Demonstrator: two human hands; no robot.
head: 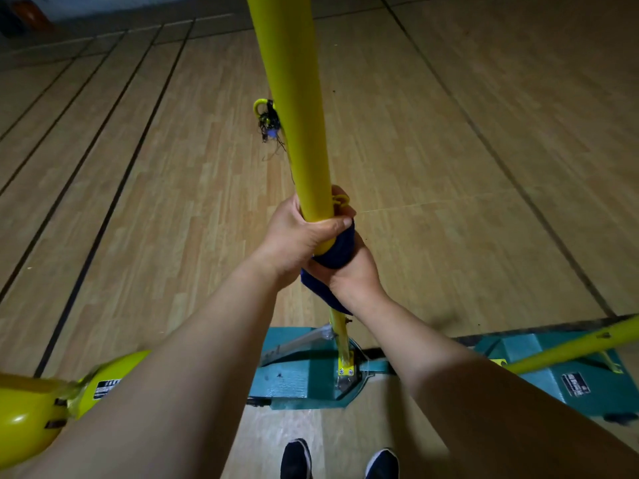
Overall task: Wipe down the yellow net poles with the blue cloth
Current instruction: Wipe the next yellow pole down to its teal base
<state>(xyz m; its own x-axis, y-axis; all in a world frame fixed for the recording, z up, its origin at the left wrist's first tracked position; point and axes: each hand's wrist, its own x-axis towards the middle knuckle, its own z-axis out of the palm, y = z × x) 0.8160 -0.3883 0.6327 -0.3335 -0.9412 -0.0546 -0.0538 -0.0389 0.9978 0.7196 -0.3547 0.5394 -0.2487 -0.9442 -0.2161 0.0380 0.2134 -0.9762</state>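
A yellow net pole (294,108) rises from a teal base (304,371) straight in front of me. My left hand (297,236) grips the pole bare, thumb laid across its near side. Just below it my right hand (349,267) grips the dark blue cloth (337,250), which is wrapped round the pole; a fold of cloth hangs under the wrist. A yellow hook sticks out by my right fingers. Higher up, another yellow hook (266,115) holds tangled black cord.
A second yellow pole (570,347) leans over another teal base (584,378) at the right. A yellow pole end (31,413) with a black label lies at the lower left. My black shoes (339,461) stand on the wooden court floor with dark lines.
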